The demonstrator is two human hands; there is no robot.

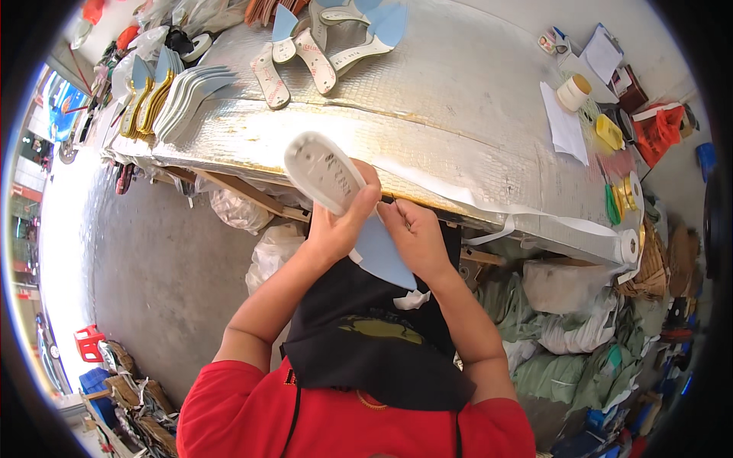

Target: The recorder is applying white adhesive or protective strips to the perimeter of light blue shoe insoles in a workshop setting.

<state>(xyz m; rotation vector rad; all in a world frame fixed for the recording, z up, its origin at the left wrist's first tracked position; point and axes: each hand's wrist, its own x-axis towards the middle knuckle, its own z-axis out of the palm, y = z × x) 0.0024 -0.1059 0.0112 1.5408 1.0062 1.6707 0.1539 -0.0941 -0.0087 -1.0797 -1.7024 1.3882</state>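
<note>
My left hand (341, 223) is wrapped round a shoe insole (314, 169) with a whitish heel end and a pale blue pointed toe. The heel points up and away toward the table, and the blue toe points down to the right over my black apron. At the insole's right edge, my right hand (416, 235) is closed in a pinch. Its fingers hide most of what they grip, perhaps the insole's edge or something thin. A small white scrap (412, 299) hangs by the toe tip. Across the table edge runs a white tape (458, 197).
On the foil-covered table (458, 99) lie loose insoles (314, 62) and stacked insoles (187, 95). A white tape roll (628, 246) sits at the right corner, with a thread cone (574, 91) and paper (563, 122) farther back. Bags (569, 336) fill the space below right.
</note>
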